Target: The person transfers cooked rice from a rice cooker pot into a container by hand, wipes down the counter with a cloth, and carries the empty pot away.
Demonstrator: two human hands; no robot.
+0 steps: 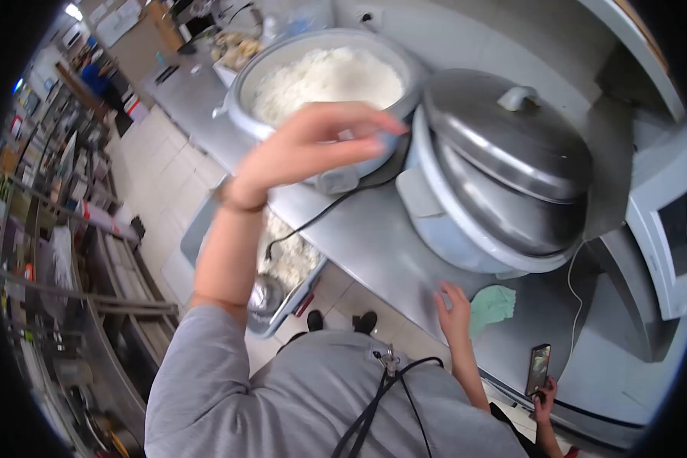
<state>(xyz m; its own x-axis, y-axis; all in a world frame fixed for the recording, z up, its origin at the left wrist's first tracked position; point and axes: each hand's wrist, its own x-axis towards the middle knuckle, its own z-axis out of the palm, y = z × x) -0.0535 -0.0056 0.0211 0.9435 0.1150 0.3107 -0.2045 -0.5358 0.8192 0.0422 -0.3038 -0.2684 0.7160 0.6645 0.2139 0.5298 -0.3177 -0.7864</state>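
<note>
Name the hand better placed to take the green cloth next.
Right, I'd judge: the right hand is beside the green cloth, while the left hand is up by the rice pot.

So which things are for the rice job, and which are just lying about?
Probably for the job:
- the rice in the open pot, with the left hand near it
- the grey tub, with what looks like more rice

Probably not:
- the green cloth on the counter
- the phone, in another person's hand
</note>
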